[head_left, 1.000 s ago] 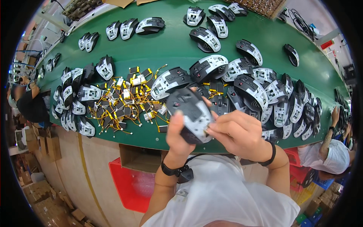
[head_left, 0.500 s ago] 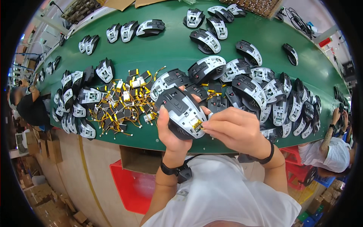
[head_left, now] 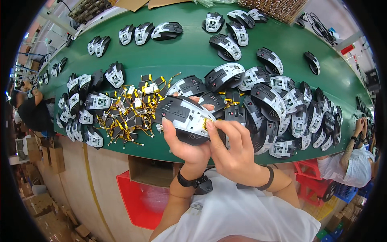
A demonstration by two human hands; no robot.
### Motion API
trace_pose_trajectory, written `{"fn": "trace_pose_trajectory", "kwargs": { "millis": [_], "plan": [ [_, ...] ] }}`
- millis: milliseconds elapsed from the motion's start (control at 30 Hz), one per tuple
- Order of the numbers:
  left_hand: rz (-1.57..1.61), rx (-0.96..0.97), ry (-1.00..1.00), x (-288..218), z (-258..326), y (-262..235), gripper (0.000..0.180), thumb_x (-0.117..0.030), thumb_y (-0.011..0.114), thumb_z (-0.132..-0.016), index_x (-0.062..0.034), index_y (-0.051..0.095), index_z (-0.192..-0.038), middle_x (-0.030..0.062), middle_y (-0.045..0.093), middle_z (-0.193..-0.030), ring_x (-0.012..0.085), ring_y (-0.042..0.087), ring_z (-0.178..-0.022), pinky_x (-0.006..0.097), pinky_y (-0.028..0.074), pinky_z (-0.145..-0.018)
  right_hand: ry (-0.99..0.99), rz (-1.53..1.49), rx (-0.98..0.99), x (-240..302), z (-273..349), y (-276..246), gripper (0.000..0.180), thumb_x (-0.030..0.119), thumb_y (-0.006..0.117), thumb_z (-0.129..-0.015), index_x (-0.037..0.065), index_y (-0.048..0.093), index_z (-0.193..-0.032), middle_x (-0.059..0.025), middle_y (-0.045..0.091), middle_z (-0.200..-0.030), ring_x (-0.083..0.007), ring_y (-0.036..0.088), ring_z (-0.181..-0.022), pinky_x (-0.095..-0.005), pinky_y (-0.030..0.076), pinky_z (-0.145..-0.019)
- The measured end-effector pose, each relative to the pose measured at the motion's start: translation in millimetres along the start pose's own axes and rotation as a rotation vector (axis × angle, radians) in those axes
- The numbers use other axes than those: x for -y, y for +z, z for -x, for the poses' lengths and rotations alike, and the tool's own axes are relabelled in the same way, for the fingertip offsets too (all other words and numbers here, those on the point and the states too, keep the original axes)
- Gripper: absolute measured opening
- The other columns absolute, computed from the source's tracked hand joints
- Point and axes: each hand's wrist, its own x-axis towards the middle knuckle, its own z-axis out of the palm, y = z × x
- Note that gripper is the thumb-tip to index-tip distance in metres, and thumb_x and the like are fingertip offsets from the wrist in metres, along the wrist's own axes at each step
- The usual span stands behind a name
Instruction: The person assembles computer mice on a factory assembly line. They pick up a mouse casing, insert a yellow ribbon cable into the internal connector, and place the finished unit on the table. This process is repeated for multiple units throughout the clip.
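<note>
My left hand [head_left: 183,143] grips a black and white computer mouse shell [head_left: 182,117] from below, its inside facing up, just above the near edge of the green table [head_left: 189,52]. My right hand [head_left: 231,151] sits beside it on the right, fingertips pinching a small yellow-wired part [head_left: 207,123] at the shell's right edge. A pile of small black parts with yellow wires [head_left: 131,109] lies on the table to the left of my hands. Several more mouse shells [head_left: 282,105] are heaped to the right.
More mouse shells [head_left: 82,109] crowd the table's left end and others lie scattered at the back [head_left: 225,28]. A red crate [head_left: 139,201] and a cardboard box [head_left: 151,171] stand under the table. Another person [head_left: 350,165] works at the right, another at the left [head_left: 30,109].
My left hand has turned and carried the mouse shell to the left and slightly up. My right hand's fingers have moved onto its right edge with the yellow-wired part.
</note>
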Motion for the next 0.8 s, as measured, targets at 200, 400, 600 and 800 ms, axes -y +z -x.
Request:
{"fn": "trace_pose_trajectory", "kwargs": {
  "millis": [200, 400, 600, 800],
  "plan": [
    [0.017, 0.099, -0.013, -6.0, 7.3, -0.4, 0.065, -0.058, 0.037, -0.095, -0.0051, 0.047, -0.132, 0.0148, 0.062, -0.108, 0.0306, 0.064, -0.085, 0.038, 0.054, -0.071, -0.037, -0.152, -0.111, -1.2, 10.0, 4.9, 0.051, 0.001, 0.065, -0.064, -0.001, 0.067, -0.115, -0.0114, 0.059, -0.118, -0.0267, 0.058, -0.095, -0.0347, 0.049, -0.078],
    [-0.014, 0.105, 0.027, -9.1, 7.4, -7.3, 0.071, -0.060, 0.038, -0.092, -0.0058, 0.039, -0.139, 0.0169, 0.059, -0.111, 0.0336, 0.065, -0.088, 0.044, 0.053, -0.076, -0.012, -0.205, -0.126, -2.0, 9.6, -1.0, 0.047, -0.001, 0.066, -0.062, 0.002, 0.069, -0.109, -0.0065, 0.065, -0.108, -0.0252, 0.057, -0.088, -0.0320, 0.048, -0.075],
    [-0.039, 0.162, -0.018, -9.8, 12.0, -6.7, 0.069, -0.057, 0.038, -0.093, -0.0050, 0.041, -0.137, 0.0174, 0.059, -0.111, 0.0333, 0.065, -0.086, 0.043, 0.053, -0.075, -0.015, -0.255, -0.191, -6.1, 4.4, -5.8, 0.043, -0.002, 0.065, -0.061, 0.005, 0.071, -0.103, -0.0056, 0.065, -0.109, -0.0250, 0.057, -0.088, -0.0319, 0.049, -0.074],
    [0.050, 0.146, -0.080, -13.3, 8.8, -4.8, 0.068, -0.058, 0.038, -0.093, -0.0052, 0.042, -0.136, 0.0169, 0.061, -0.110, 0.0331, 0.065, -0.086, 0.042, 0.053, -0.074, -0.035, -0.262, -0.172, -4.5, 11.6, -1.0, 0.045, -0.003, 0.063, -0.062, 0.004, 0.070, -0.106, -0.0071, 0.065, -0.115, -0.0239, 0.057, -0.088, -0.0318, 0.048, -0.074]
  ]
}}
